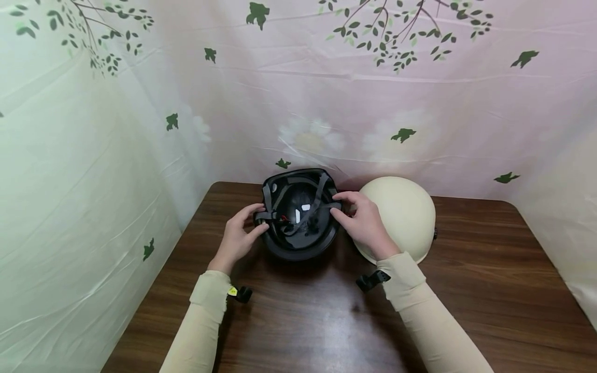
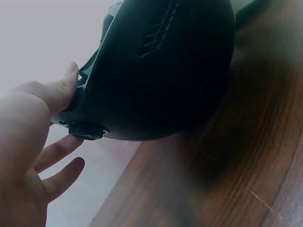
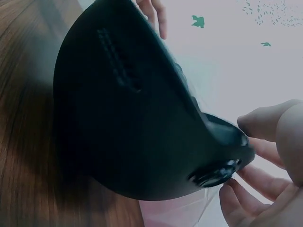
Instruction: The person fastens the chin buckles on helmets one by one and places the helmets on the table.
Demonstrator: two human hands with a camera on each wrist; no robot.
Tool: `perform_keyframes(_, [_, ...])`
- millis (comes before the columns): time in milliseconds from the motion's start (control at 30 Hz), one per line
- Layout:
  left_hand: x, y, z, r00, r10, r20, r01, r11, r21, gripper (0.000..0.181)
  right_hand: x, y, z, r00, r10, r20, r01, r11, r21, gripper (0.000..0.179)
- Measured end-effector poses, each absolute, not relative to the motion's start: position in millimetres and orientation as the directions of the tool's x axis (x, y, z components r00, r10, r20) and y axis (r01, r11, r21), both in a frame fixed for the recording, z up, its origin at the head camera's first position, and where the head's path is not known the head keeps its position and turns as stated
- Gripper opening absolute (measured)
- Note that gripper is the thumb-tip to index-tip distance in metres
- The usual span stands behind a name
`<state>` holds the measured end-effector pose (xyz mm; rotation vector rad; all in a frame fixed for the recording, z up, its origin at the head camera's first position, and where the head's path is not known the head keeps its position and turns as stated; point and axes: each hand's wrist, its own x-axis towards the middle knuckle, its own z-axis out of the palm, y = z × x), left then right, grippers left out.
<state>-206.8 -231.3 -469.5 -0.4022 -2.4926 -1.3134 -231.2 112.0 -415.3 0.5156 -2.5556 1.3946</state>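
A black helmet [image 1: 303, 248] is turned with its hollow side up, showing the dark lining and grey chin straps [image 1: 319, 192]. My left hand [image 1: 236, 235] pinches its left rim, thumb on the inner side and fingers outside, near a round black knob [image 2: 88, 131] in the left wrist view. At the opposite rim my right hand [image 1: 361, 220] pinches the edge the same way, beside another round knob [image 3: 214, 174]. Whether the helmet's crown touches the table cannot be made out. A cream helmet [image 1: 396, 207] sits dome up just right of it, partly behind my right hand.
The brown wooden table [image 1: 303, 321] stretches to both sides and toward me. Behind it hangs a pale curtain [image 1: 242, 119] printed with leaves and birds, close to the table's back edge. Each wrist carries a black camera mount [image 1: 373, 281].
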Motion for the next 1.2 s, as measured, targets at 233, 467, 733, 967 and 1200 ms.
perform_keyframes(233, [-207.8,-234.0,-476.3,-0.927,0.092,0.363,0.352,0.543,0.762,0.056,-231.5,111.5,-413.6,-0.917,-0.215,0.337,-0.400,0.472,-0.786,0.029])
perform_keyframes(467, [-209.7,-231.0,-484.7,-0.937,0.093,0.336,0.331,0.546,0.770,0.057,-230.5,110.8,-411.0,-0.905,-0.219,0.364,-0.425,0.438,-0.793,0.031])
perform_keyframes(733, [-211.9,-226.8,-492.2,-0.951,0.089,0.295,0.292,0.572,0.767,0.057,-230.4,110.1,-413.1,-0.892,-0.259,0.370,-0.449,0.427,-0.785,0.033])
perform_keyframes(967, [-218.1,-222.6,-497.1,-0.963,0.092,0.252,0.258,0.579,0.774,0.056,-229.2,106.5,-411.3,-0.882,-0.281,0.379,-0.468,0.418,-0.779,0.039])
perform_keyframes(1200, [-224.4,-218.4,-499.9,-0.962,0.130,0.239,0.269,0.570,0.776,0.056,-229.1,108.6,-410.9,-0.874,-0.302,0.381,-0.483,0.439,-0.758,0.051])
